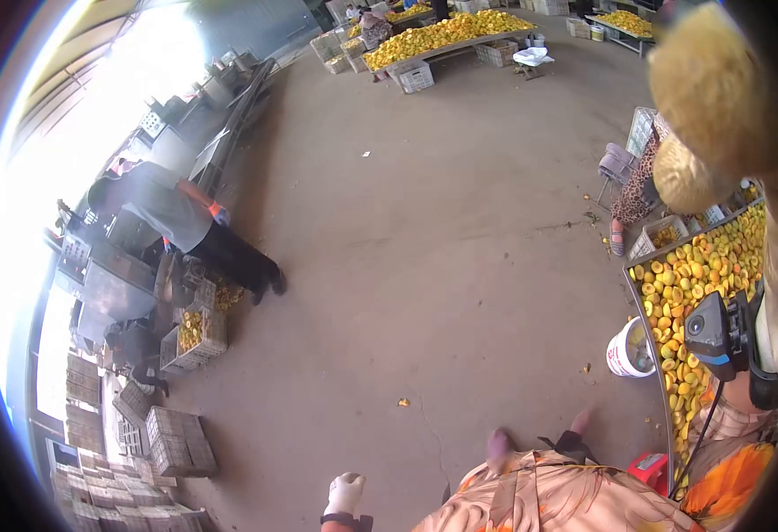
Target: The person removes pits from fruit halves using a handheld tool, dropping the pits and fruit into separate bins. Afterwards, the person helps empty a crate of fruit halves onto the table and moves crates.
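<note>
My left hand (344, 493) hangs low at the left of my body, in a white glove with a dark band at the wrist. Its fingers are curled in, and nothing shows in them. The bare floor (389, 328) lies around it. My right hand is out of the picture. Beside my patterned tan clothing (548, 496) stands a long table with a metal edge (649, 332), heaped with halved yellow fruit (672, 288). A white bucket (630, 348) stands on the floor against that edge.
A person close on the right has an orange patterned sleeve (736, 483) and a black camera (708, 328). At left, another person (180, 217) stands near fruit crates (198, 341); stacked crates (179, 442) sit lower. Another fruit-covered table (451, 37) stands far back.
</note>
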Available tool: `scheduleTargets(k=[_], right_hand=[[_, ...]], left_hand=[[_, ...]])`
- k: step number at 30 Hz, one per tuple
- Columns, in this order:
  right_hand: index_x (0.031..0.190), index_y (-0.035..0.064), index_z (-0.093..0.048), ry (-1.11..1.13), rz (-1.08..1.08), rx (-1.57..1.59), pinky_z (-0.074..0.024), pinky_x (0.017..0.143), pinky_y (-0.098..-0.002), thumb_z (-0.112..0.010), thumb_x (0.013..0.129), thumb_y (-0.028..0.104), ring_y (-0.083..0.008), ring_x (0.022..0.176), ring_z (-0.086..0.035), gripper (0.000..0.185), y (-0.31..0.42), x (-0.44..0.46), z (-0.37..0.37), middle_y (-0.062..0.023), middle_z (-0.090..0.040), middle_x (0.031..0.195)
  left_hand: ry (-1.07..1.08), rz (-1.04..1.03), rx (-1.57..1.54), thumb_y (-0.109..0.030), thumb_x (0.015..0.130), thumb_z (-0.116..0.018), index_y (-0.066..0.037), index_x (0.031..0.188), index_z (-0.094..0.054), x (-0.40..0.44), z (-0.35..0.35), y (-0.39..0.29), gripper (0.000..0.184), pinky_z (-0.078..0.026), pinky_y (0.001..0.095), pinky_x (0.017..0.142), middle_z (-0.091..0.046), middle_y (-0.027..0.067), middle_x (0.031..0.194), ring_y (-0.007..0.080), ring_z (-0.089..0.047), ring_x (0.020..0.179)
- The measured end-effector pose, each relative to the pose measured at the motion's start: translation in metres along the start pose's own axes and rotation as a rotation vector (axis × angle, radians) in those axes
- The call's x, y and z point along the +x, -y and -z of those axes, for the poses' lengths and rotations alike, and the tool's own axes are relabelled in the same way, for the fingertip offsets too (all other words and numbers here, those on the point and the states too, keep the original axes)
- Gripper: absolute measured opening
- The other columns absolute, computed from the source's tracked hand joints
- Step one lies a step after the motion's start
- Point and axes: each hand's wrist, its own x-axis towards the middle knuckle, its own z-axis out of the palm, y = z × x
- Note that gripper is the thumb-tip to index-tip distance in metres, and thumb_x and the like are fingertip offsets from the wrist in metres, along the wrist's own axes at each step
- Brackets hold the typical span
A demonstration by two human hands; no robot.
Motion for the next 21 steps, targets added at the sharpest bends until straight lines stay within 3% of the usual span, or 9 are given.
scheduleTargets(k=[3,8,10,13,17,21], right_hand=[[0.155,0.0075,-0.037,-0.001,0.012,0.022,-0.0528,0.093,-0.0375,-0.075,0.084,0.022,-0.0265,0.117,-0.058,0.081,0.007,0.011,-0.003,-0.0181,-0.055,0.136],[0.155,0.0067,-0.037,0.002,0.054,0.043,-0.0527,0.095,-0.0391,-0.077,0.084,0.026,-0.0287,0.120,-0.058,0.084,0.017,0.014,-0.003,-0.0197,-0.054,0.139],[0.156,0.0064,-0.036,0.006,0.076,0.050,-0.0527,0.095,-0.0398,-0.077,0.084,0.028,-0.0295,0.121,-0.058,0.085,0.015,0.013,-0.002,-0.0203,-0.053,0.140],[0.156,0.0059,-0.036,0.004,0.079,0.053,-0.0526,0.096,-0.0407,-0.078,0.085,0.030,-0.0308,0.123,-0.058,0.086,0.013,0.025,-0.004,-0.0213,-0.053,0.141],[0.156,0.0052,-0.035,-0.059,0.071,0.092,-0.0526,0.097,-0.0420,-0.079,0.085,0.034,-0.0325,0.125,-0.058,0.089,0.008,0.035,0.004,-0.0226,-0.052,0.143],[0.156,0.0046,-0.034,-0.209,0.077,0.178,-0.0525,0.098,-0.0432,-0.080,0.085,0.037,-0.0342,0.127,-0.057,0.091,0.034,0.022,0.026,-0.0239,-0.051,0.145]], left_hand=[[-0.093,-0.171,0.008,-0.028,0.088,-0.068,-0.001,0.107,-0.076,-0.006,0.001,-0.013,0.034,-0.058,0.0347,0.073,-0.076,0.0118,0.084,0.0202,-0.072,0.072],[-0.013,-0.125,-0.002,-0.033,0.089,-0.066,-0.004,0.115,-0.074,-0.031,-0.019,-0.021,0.040,-0.057,0.0351,0.083,-0.077,0.0135,0.096,0.0217,-0.074,0.080],[0.139,-0.030,-0.012,-0.041,0.090,-0.063,-0.011,0.115,-0.076,-0.043,-0.031,-0.021,0.041,-0.053,0.0406,0.097,-0.075,0.0144,0.112,0.0319,-0.069,0.109],[0.155,-0.092,0.114,-0.041,0.089,-0.063,-0.012,0.115,-0.076,-0.061,-0.041,-0.019,0.040,-0.053,0.0411,0.097,-0.075,0.0135,0.110,0.0321,-0.070,0.109],[0.132,-0.083,0.072,-0.037,0.089,-0.063,-0.006,0.113,-0.075,-0.078,-0.044,-0.015,0.041,-0.056,0.0383,0.086,-0.076,0.0135,0.090,0.0271,-0.072,0.087],[0.110,-0.111,0.183,-0.042,0.089,-0.062,-0.011,0.115,-0.075,-0.087,-0.045,-0.040,0.043,-0.053,0.0411,0.096,-0.076,0.0130,0.105,0.0308,-0.070,0.104]])
